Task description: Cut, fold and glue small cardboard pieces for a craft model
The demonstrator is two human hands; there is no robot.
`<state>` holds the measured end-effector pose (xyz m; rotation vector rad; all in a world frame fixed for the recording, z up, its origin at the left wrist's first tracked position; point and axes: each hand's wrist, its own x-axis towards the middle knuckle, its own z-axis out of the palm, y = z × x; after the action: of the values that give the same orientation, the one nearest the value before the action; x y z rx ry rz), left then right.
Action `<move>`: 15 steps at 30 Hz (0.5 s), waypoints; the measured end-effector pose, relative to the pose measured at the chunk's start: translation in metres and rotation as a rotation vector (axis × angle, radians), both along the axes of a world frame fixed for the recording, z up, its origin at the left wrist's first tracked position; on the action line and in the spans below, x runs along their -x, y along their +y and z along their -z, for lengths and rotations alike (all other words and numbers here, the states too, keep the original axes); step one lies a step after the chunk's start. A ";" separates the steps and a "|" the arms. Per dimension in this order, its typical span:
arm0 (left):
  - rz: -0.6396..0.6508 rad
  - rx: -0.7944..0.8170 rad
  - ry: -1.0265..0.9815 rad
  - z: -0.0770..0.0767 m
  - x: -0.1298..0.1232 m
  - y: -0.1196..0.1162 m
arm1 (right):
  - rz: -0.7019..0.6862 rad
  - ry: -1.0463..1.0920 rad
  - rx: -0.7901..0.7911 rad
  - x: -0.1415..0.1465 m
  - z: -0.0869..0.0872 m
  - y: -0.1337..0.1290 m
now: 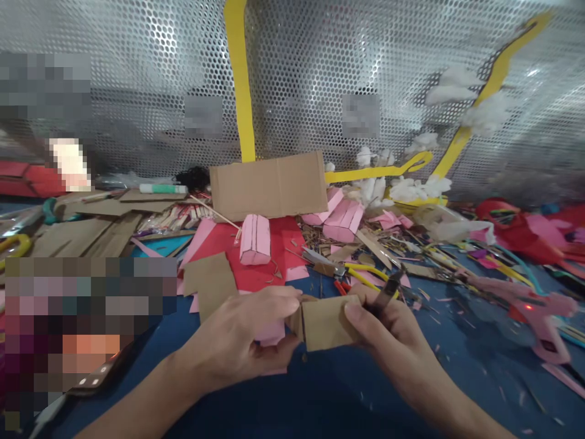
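Works with both hands on the near side of the red sheet (287, 244), above the blue surface (329, 396). With the left hand (256, 329), grips the left end of the small cardboard piece (329, 323) between curled fingers, with a pink paper piece (272, 333) tucked against them. With the right hand (388, 329), pinches the other end, thumb flat on its face, and also holds a dark slim tool (387, 291), too blurred to identify. Has the folded pink box (256, 241) on the red sheet and the large cardboard panel (269, 188) at its far side. Has the notched cardboard (210, 283) over its near left edge, and the yellow-handled pliers (365, 272) just beside its right side, with more pink folded forms (343, 221) beyond them. Well apart to the right of the sheet, shows the pink glue gun (542, 314), indicator glowing.
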<state>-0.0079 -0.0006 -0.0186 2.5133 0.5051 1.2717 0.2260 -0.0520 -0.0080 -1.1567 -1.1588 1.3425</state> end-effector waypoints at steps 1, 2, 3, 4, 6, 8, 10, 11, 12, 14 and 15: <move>0.007 -0.012 -0.010 0.000 0.000 0.000 | 0.003 0.002 0.002 0.000 0.000 0.000; 0.016 -0.023 -0.023 0.001 0.000 0.000 | 0.007 0.008 0.007 0.000 0.000 -0.001; 0.020 -0.030 -0.032 0.002 0.000 0.000 | 0.016 0.020 0.017 0.001 -0.001 -0.002; 0.019 -0.038 -0.043 0.003 0.000 0.001 | 0.033 0.042 0.029 0.001 -0.001 -0.002; 0.009 -0.049 -0.056 0.005 0.001 0.001 | 0.078 0.110 0.040 0.000 -0.003 -0.003; -0.005 -0.042 -0.061 0.008 0.001 0.002 | 0.120 0.171 0.031 0.000 -0.005 -0.003; -0.007 -0.035 -0.060 0.009 0.001 0.002 | 0.131 0.192 0.022 0.000 -0.006 -0.003; -0.008 -0.044 -0.060 0.009 0.001 0.002 | 0.127 0.187 0.026 0.000 -0.007 -0.003; -0.010 -0.062 -0.059 0.008 0.001 0.002 | 0.122 0.176 0.033 0.000 -0.007 -0.002; -0.020 -0.100 -0.048 0.007 0.002 0.002 | 0.087 0.141 0.047 0.002 -0.006 -0.002; -0.033 -0.110 -0.031 0.006 0.002 0.001 | 0.066 0.122 0.047 0.002 -0.006 -0.002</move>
<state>-0.0097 0.0007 -0.0247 2.5800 0.4835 1.3845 0.2237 -0.0542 -0.0025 -1.1211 -0.9982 1.3759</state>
